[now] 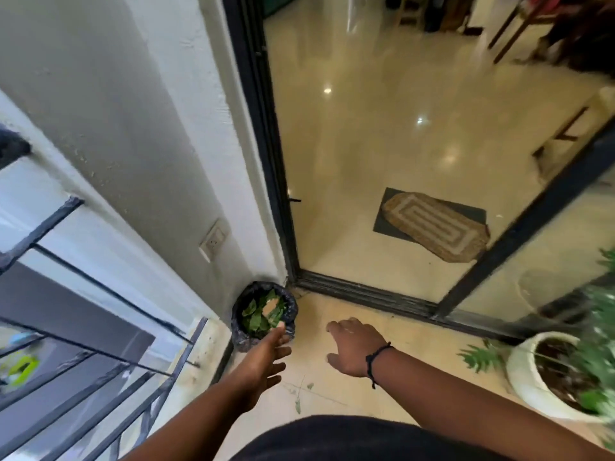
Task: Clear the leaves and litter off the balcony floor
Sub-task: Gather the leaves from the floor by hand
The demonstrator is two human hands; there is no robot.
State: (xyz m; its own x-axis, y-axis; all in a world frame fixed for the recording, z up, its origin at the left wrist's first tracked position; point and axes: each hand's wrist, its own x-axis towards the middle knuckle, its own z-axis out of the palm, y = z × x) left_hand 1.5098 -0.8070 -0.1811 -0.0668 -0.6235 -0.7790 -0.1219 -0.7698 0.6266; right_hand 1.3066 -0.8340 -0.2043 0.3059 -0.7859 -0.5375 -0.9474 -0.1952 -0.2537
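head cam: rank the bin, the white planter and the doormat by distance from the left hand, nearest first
1. Bin, lined with a black bag, in the corner by the wall: the left hand reaches its rim.
2. White planter, off to the right on the balcony floor, beyond the right hand.
3. Doormat, indoors past the door track.

potted plant (565, 371) blurred, cut off at right edge; railing (83, 327) blurred

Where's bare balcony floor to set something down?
Bare tile lies between the bin and the door track, ahead of the right hand. Crowded: the white planter at right, leaf scraps between the arms, and the left hand at the bin.
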